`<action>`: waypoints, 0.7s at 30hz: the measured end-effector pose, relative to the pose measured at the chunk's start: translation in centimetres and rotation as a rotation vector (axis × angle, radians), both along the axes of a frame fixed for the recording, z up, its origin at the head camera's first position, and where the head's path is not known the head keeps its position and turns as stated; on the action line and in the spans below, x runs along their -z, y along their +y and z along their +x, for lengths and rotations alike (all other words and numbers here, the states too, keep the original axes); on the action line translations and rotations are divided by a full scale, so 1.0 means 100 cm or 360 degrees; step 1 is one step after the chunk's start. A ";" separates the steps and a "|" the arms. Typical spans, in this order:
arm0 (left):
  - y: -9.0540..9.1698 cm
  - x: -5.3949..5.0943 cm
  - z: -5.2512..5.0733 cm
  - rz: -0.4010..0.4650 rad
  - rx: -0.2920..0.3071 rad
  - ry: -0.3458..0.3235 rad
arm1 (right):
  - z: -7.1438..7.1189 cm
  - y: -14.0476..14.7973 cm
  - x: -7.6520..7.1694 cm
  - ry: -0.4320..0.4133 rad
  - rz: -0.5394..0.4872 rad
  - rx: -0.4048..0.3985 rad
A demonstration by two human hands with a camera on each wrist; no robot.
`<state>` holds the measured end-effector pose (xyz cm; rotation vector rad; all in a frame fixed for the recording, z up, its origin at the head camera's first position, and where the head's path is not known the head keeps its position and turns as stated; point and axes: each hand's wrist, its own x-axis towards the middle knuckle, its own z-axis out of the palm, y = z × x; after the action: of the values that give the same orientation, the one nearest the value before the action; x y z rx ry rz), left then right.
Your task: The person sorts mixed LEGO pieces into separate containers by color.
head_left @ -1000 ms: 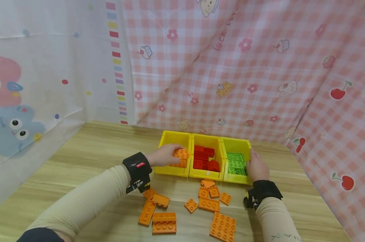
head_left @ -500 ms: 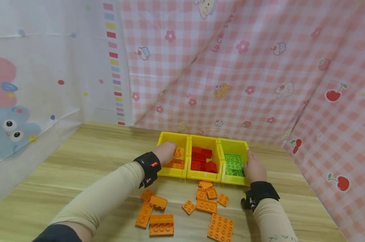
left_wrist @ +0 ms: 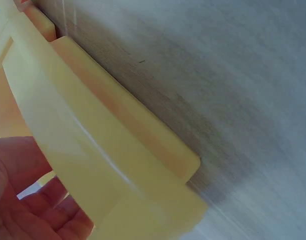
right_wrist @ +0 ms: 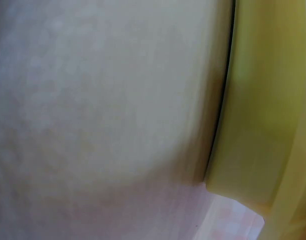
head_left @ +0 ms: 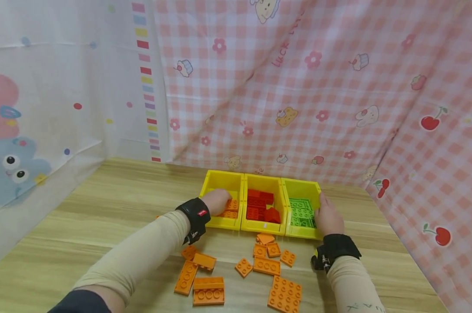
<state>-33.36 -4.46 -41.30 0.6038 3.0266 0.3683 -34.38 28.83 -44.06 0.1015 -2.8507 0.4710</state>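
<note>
My left hand (head_left: 216, 202) reaches into the left yellow bin (head_left: 221, 177), beside orange toy building bricks (head_left: 230, 204) lying in it. In the left wrist view, the thumb and bent fingers (left_wrist: 53, 210) pass behind the yellow bin wall (left_wrist: 78, 130). Their tips are hidden, so whether they pinch a brick does not show. My right hand (head_left: 329, 217) grips the right side wall of the right yellow bin (head_left: 301, 184), which contains green bricks (head_left: 301, 213). Only that bin's outer wall (right_wrist: 258, 105) and the blurred tabletop appear in the right wrist view.
Red bricks (head_left: 259, 204) lie in the middle yellow bin (head_left: 264, 180), joined between the others. Several orange bricks are scattered in front, among them a large square one (head_left: 284, 294) and a long one (head_left: 186, 277). A checked cloth (head_left: 236, 87) hangs behind the wooden table (head_left: 134, 187).
My left hand carried an orange brick into the left bin, then shifted slightly down towards its front. The right hand stays on the right bin. The head view has shifted slightly.
</note>
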 end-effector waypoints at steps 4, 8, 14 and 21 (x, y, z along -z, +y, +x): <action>-0.001 -0.001 0.000 0.0019 0.0042 -0.0067 | 0.000 0.000 -0.001 -0.0004 -0.0010 0.0000; -0.001 0.001 -0.001 0.0007 0.0079 -0.0100 | 0.000 0.001 0.000 -0.0005 -0.0006 -0.0004; 0.000 0.004 0.002 0.0006 0.0055 -0.0120 | -0.001 0.001 0.001 0.0015 -0.0015 -0.0012; 0.001 -0.004 0.030 -0.0402 0.0091 0.0373 | 0.000 0.001 0.000 0.0031 -0.0019 -0.0030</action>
<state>-30.37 -4.39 -40.88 0.7589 3.1900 -0.0945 -34.37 28.96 -44.09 0.1301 -2.8298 0.4883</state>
